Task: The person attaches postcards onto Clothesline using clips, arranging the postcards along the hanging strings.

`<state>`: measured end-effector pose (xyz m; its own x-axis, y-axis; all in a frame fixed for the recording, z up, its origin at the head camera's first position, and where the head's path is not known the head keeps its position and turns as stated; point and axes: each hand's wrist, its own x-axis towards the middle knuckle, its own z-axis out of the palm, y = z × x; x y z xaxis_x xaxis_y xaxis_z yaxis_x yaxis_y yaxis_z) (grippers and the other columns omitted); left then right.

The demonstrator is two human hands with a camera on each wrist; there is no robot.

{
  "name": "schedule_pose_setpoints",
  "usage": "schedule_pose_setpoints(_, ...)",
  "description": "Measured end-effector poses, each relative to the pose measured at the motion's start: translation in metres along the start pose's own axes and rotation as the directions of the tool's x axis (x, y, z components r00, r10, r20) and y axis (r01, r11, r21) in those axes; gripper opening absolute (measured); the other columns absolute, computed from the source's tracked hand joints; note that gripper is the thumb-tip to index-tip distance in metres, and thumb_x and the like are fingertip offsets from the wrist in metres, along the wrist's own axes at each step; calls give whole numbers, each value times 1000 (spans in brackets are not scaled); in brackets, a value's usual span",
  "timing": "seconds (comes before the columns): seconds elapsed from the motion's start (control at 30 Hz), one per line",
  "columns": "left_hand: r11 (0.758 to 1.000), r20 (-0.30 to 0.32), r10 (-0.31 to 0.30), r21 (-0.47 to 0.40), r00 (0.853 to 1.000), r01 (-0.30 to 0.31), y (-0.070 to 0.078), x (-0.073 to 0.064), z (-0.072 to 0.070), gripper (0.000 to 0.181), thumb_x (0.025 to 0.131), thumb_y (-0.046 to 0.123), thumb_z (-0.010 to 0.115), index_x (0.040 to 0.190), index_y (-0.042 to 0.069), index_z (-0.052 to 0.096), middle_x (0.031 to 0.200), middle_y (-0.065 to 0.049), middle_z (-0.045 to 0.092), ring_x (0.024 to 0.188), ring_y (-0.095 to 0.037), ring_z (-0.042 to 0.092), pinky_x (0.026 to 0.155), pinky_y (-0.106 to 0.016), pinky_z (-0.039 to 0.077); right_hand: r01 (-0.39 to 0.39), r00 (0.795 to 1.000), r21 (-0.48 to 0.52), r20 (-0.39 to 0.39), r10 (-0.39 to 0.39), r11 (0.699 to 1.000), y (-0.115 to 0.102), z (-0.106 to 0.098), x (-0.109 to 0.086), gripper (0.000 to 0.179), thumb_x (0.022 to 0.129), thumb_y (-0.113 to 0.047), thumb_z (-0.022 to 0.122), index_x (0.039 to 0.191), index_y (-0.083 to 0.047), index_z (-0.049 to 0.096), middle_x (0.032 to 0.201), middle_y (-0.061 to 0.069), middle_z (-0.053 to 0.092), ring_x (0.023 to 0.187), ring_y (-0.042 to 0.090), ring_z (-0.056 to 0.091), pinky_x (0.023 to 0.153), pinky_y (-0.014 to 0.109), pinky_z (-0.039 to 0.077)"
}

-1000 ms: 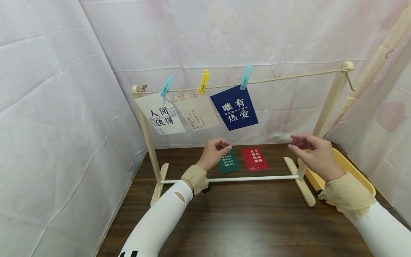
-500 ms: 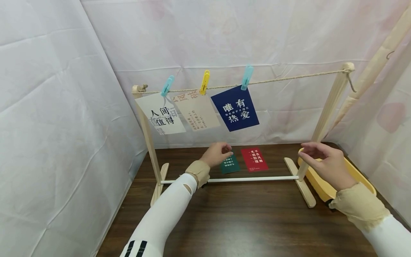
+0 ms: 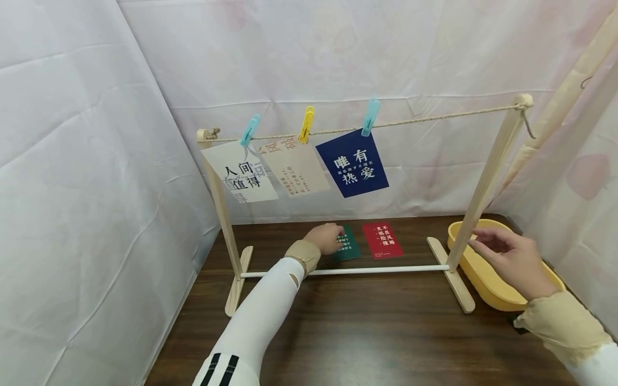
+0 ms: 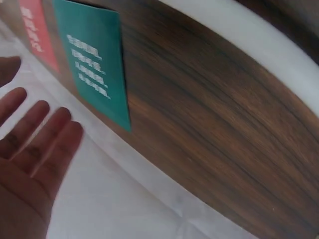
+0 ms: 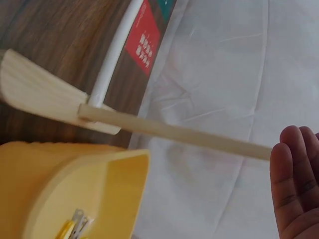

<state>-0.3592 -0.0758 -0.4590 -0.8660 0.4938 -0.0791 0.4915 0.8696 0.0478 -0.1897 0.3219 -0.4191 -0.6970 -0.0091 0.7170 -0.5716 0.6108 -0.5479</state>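
My left hand (image 3: 324, 238) is above the table beside a green card (image 3: 351, 246), partly covering it in the head view. In the left wrist view that hand (image 4: 30, 164) shows relaxed fingers, apart from the card, and holds nothing. A red card (image 3: 383, 240) lies to the right of the green one. My right hand (image 3: 519, 265) is over the yellow basin (image 3: 492, 295), its fingers loosely bent with nothing in them. Inside the basin, the right wrist view shows a few clothespins (image 5: 75, 226), at least one of them yellow.
A wooden rack carries a rope (image 3: 434, 116) between two posts. White (image 3: 241, 174), beige (image 3: 301, 166) and navy (image 3: 354, 166) cards hang from it by clothespins. A white bar (image 3: 376, 269) runs low across the front. The right post (image 3: 490, 177) stands between the cards and the basin.
My left hand has lowered toward the green card, moving slightly right. My right hand has moved right and down, from beside the right post to over the basin. The hanging cards stay put.
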Motion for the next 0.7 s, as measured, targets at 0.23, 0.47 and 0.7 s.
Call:
schedule_pose_setpoints(0.23,987,156,-96,144,983,73,1,8,13,58,109,43,65,161,20,53,168,-7,50,152,-24,53,121,-43,49,-78,996,-20,33,78,997,17,-13,-9,29,87,12,82,105,-10,79,84,-33,68,70,-14,64,61,6,49)
schedule_pose_setpoints(0.47,988,252,-105,136,962,72,9,-12,5,66,111,41,61,170,23,39,180,-3,30,164,-26,35,130,-46,39,-133,989,-15,62,133,991,30,-21,-14,37,92,8,80,108,-24,76,84,-32,70,69,-12,65,60,8,49)
schedule_pose_setpoints(0.7,990,287,-108,123,952,75,11,-25,-1,64,111,37,60,170,22,39,178,-4,35,165,-24,33,130,-44,38,-221,970,-17,97,221,975,47,-36,-14,35,98,2,77,109,-30,74,85,-32,69,70,-9,67,60,9,51)
